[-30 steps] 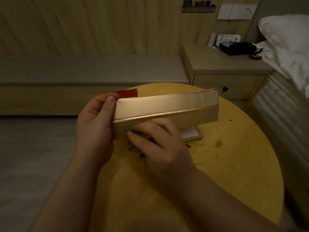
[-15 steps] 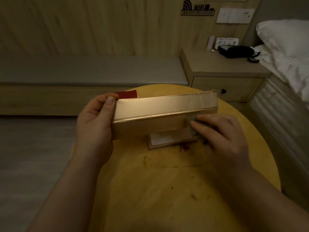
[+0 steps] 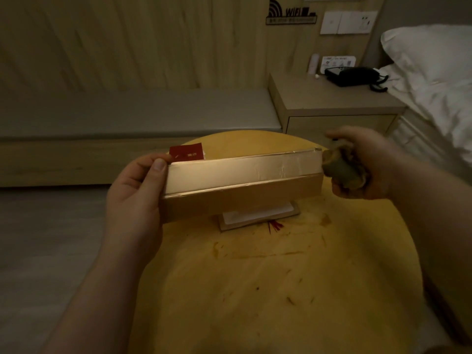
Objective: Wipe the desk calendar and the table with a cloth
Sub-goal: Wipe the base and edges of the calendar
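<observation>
Dim bedroom surroundings are being shown, with a round yellow table filling the lower frame, a bench along the wall at 11 o'clock, and a nightstand and bed at 1 to 2 o'clock.

The desk calendar is being held above the table's far half, gripped at its 9 o'clock end by the left hand, thumb on the upper face and fingers closed behind. The right hand is being closed around a bunched cloth, which is lying just against the calendar's 3 o'clock end.

The calendar wiping is being judged as under way and perhaps near its end on this face; other faces cannot be judged. The table is being judged as not yet wiped: brownish smears and small dark specks are being seen across its middle and toward 6 o'clock.

A white card with a red tassel is lying under the calendar. Open room is being left over the near half; the rim at 3 o'clock is lying close to the bed.
</observation>
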Action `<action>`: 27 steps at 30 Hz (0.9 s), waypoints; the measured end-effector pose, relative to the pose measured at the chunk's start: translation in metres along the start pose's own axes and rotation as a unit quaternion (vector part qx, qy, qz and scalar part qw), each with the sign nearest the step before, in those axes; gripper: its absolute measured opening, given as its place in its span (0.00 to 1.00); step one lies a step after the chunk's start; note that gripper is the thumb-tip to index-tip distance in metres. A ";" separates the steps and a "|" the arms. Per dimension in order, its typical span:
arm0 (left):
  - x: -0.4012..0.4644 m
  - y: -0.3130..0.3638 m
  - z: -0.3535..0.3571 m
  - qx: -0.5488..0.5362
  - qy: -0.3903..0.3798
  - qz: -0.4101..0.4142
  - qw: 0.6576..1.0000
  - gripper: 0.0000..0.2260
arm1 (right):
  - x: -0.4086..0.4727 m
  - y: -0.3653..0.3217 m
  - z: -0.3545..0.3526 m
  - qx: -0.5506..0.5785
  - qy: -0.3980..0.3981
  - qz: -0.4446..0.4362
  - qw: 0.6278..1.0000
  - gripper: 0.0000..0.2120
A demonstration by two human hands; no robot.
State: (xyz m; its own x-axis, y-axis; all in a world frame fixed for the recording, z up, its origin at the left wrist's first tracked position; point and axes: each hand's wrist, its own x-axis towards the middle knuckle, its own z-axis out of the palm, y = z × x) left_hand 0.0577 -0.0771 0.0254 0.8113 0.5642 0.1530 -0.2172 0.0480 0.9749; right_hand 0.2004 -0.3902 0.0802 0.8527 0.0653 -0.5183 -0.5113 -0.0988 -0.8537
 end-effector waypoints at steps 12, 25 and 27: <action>0.001 0.008 -0.010 -0.053 -0.048 -0.004 0.997 0.09 | 0.022 0.008 0.000 -0.048 -0.217 0.016 0.975 0.31; -0.004 0.013 0.010 0.079 -0.056 -0.029 0.995 0.10 | -0.030 0.034 -0.027 -0.160 -0.085 -0.275 0.944 0.14; -0.004 0.009 0.020 0.065 -0.042 -0.019 0.997 0.06 | -0.034 0.038 -0.028 -0.176 -0.055 -0.297 0.937 0.13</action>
State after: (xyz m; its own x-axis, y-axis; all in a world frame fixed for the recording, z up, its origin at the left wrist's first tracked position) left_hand 0.0635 -0.0949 0.0366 0.8616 0.4925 0.1233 -0.1177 -0.0424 0.9921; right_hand 0.1546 -0.4242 0.0671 0.9496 0.3125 0.0247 0.1337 -0.3324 -0.9336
